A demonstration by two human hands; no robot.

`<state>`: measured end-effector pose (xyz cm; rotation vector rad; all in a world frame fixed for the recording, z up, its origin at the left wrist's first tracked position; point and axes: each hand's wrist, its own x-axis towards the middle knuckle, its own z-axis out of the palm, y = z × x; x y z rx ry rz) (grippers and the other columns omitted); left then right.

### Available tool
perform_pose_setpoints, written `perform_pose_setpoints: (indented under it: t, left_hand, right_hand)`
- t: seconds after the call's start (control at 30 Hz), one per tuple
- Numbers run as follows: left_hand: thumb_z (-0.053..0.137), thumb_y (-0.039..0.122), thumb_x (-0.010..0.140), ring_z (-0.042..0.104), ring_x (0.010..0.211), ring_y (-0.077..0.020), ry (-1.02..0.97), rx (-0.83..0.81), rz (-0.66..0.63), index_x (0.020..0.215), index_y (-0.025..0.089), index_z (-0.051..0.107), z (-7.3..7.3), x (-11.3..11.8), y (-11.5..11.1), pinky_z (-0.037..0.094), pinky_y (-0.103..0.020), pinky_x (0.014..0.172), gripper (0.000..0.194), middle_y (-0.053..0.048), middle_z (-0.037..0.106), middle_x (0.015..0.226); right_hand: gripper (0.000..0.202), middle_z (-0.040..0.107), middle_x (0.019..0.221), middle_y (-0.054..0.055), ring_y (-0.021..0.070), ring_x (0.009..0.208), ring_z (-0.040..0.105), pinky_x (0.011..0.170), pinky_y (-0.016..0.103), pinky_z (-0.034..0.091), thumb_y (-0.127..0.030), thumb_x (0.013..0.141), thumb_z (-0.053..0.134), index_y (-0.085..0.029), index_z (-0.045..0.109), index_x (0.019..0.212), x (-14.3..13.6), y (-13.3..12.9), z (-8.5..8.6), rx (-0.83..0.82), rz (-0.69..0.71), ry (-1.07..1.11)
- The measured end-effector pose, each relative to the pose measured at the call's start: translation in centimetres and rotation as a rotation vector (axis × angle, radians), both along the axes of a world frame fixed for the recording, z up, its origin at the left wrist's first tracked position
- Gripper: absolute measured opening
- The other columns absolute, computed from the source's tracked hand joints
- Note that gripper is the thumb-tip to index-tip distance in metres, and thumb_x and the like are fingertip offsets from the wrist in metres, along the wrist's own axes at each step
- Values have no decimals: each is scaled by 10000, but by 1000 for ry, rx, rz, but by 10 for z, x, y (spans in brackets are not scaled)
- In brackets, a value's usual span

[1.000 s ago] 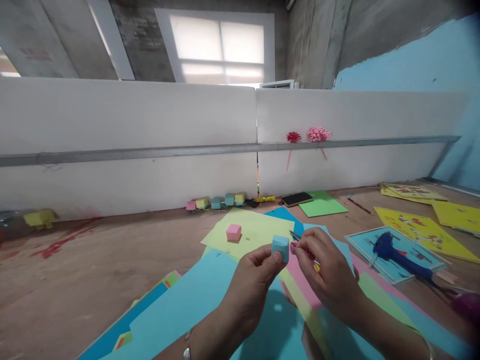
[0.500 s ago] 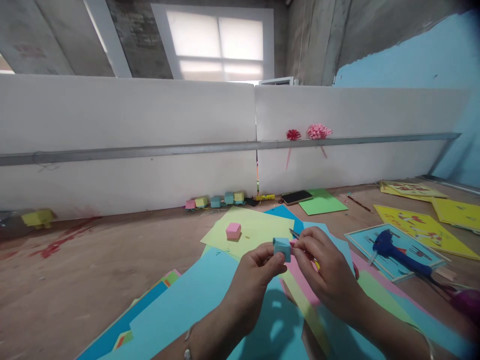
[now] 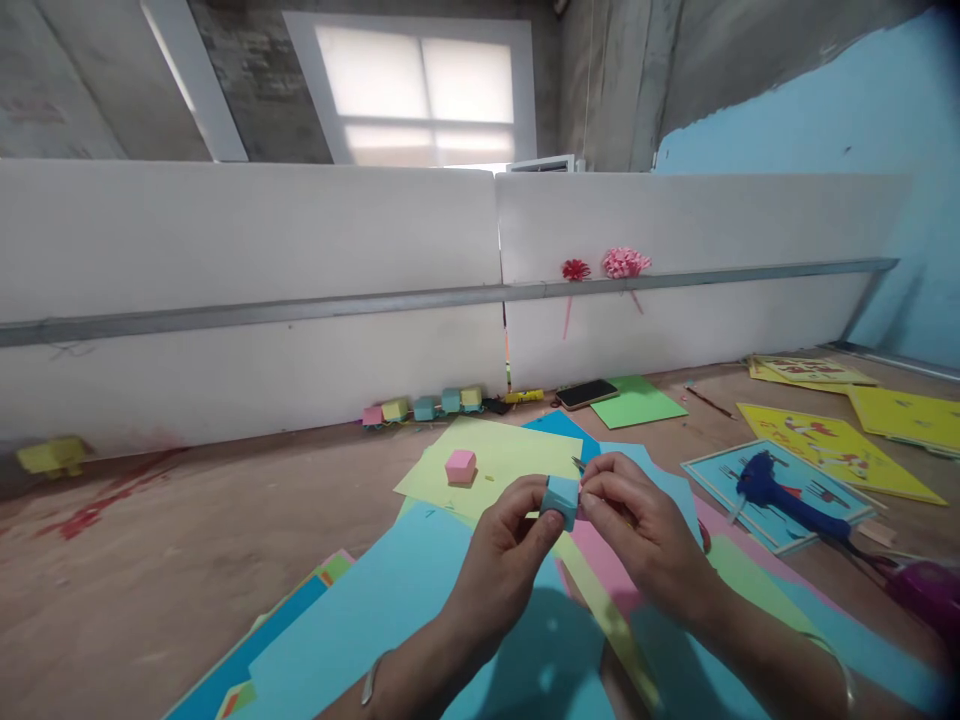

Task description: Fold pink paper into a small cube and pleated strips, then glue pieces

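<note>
A small light-blue paper box (image 3: 560,502) is pinched between the thumb and fingers of my left hand (image 3: 504,555), above the coloured sheets. My right hand (image 3: 641,530) is closed, its fingertips pressed together against the box's right side. Something thin and pinkish shows at those fingertips, too small to name. Scissor tips (image 3: 577,463) poke out behind my right fingers; whether that hand holds the scissors is hidden. On the pale yellow sheet (image 3: 427,455) beyond my left hand rests a pink paper cube (image 3: 460,467). Light-blue paper (image 3: 367,610) lies beneath my hands.
A row of small paper blocks (image 3: 425,408) stands along the white partition (image 3: 225,380), near a phone (image 3: 587,394) and green paper (image 3: 639,402). A blue glue gun (image 3: 787,500) lies on a picture card at right. A yellow paper piece (image 3: 52,457) sits far left.
The blue box has turned slightly in my left hand, its upper opening less visible now. My right fingertips stay at its side. The whole view has shifted a little.
</note>
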<state>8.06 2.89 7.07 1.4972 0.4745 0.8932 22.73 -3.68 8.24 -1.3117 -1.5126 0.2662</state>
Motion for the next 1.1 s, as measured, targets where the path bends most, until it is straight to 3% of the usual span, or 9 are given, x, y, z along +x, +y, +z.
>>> perform_pose_setpoints:
  t: [0.37, 0.67, 0.77, 0.93, 1.1]
  left_hand:
    - [680, 341, 804, 477, 806, -169, -4, -74, -42, 766, 190, 707, 1, 1, -2, 388, -241, 735, 158, -16, 564, 785]
    - [671, 365, 810, 475, 802, -157, 50, -169, -57, 869, 189, 716, -4, 0, 1, 402, -254, 758, 191, -23, 609, 833]
    - [669, 365, 809, 529, 906, -195, 53, -90, 14, 789, 190, 718, -1, -1, 3, 435, -266, 762, 183, -63, 624, 985]
    - [665, 268, 806, 564, 1031, -253, 102, 179, 195, 777, 225, 765, 1, -2, 5, 474, -293, 776, 113, -91, 620, 1060]
    - [643, 182, 825, 582, 1050, -253, 160, 386, 253, 832, 271, 786, -1, -5, 2, 458, -331, 890, 168, -82, 651, 1068]
  right_hand:
    - [250, 539, 851, 42, 159, 785, 553, 695, 290, 464, -199, 936, 463, -199, 534, 696, -7, -3, -4, 145, -46, -70]
    - [237, 550, 878, 49, 167, 825, 566, 729, 309, 480, -206, 939, 464, -195, 538, 715, -5, -4, -3, 86, -39, -109]
    - [161, 556, 939, 69, 190, 889, 568, 730, 329, 492, -239, 939, 485, -196, 584, 819, -1, -5, 1, 88, -101, -195]
    - [113, 542, 1072, 115, 219, 947, 537, 770, 382, 492, -178, 913, 532, -188, 631, 966, -1, -7, 0, 313, -186, -444]
    - [116, 570, 930, 104, 207, 850, 536, 701, 361, 470, -94, 860, 615, -152, 654, 953, -5, -7, -6, 458, -241, -558]
